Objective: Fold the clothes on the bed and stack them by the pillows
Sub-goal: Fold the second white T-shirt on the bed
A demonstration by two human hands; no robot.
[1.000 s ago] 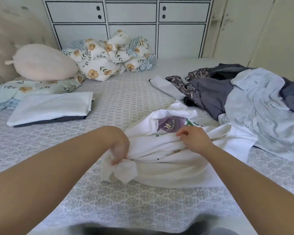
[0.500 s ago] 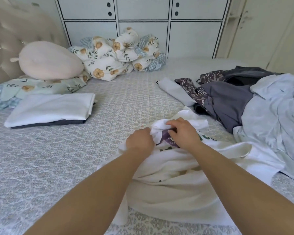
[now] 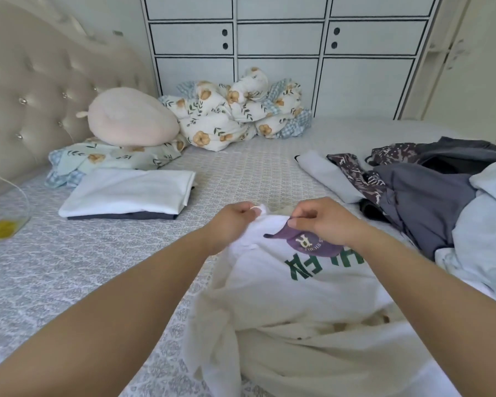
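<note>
Pinching the far edge of a white shirt (image 3: pixel 312 296), the left hand (image 3: pixel 235 222) and right hand (image 3: pixel 324 222) hold it just above the bed (image 3: pixel 69 267), cloth trailing back beneath both forearms. Below the right hand sits a purple badge with an "R", then partly hidden green letters. Folded clothes (image 3: pixel 126 196) lie beyond the left hand.

Both hands pinch the far edge of a white T-shirt (image 3: pixel 312 296) with green lettering: the left hand (image 3: pixel 232 222) and right hand (image 3: pixel 327 222) sit close together. A folded stack (image 3: pixel 126 193) lies beside the pillows (image 3: pixel 112 159) on the bed (image 3: pixel 69 267), an unfolded clothes pile (image 3: pixel 430 196) to the right.
</note>
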